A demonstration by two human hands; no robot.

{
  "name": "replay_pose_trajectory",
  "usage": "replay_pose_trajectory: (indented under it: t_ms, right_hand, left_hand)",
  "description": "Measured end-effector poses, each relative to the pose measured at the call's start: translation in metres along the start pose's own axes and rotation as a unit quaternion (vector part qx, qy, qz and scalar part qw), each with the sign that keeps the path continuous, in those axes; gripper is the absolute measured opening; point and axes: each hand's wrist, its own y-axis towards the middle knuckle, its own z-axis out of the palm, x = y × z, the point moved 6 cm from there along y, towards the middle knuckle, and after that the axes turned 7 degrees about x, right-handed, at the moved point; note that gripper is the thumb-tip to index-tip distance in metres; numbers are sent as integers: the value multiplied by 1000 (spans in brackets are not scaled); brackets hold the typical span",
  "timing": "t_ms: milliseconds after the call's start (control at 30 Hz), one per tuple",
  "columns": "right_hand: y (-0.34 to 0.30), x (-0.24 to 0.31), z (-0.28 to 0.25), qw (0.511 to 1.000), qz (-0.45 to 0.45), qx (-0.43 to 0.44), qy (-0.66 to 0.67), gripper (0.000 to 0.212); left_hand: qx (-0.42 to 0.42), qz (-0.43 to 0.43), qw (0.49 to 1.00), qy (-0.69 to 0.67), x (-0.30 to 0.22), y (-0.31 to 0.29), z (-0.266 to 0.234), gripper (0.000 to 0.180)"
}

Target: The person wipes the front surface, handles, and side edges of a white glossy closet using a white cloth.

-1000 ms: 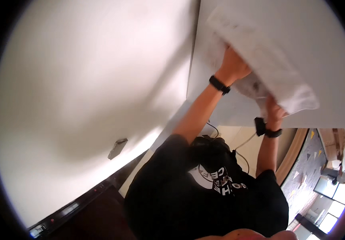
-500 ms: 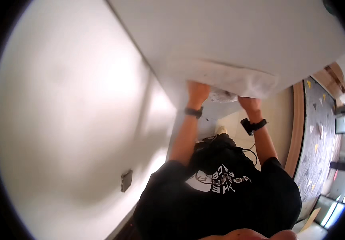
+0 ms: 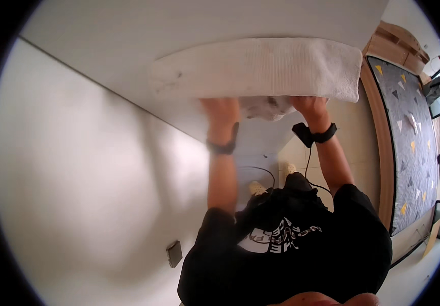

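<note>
A long off-white ribbed cloth, with dark smudges at its left end, is spread across a pale grey upright surface in front of me. Both hands hold it at its lower edge. My left hand, blurred, is closed at the cloth's left part, its fingertips hidden. Closed at the edge farther right is my right hand, fingers mostly covered. A crumpled, stained fold of the cloth hangs between the hands. Each wrist wears a black band; the right one carries a small black box with a cable.
On my left is a white wall with a small grey switch plate. A bed with a grey patterned mattress and wooden side rail stands to the right. Below are tiled floor and a black cable.
The cloth now stretches wider and flatter. My left hand has moved left, and the right slightly up and left. The view has turned, bringing more of the bed in.
</note>
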Motion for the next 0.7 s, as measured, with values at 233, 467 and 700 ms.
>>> replay_pose_trajectory:
  t_ms: [233, 467, 700]
  right_hand:
    - [-113, 9, 69, 755, 223, 126, 603, 42]
    - [-97, 1, 19, 961, -41, 69, 266, 44]
    - [-55, -16, 34, 670, 90, 78, 732, 42]
  left_hand:
    - [70, -25, 989, 132, 30, -98, 43, 24]
    - [57, -51, 992, 101, -1, -110, 54, 25]
    - [13, -67, 997, 42, -36, -50, 50, 25]
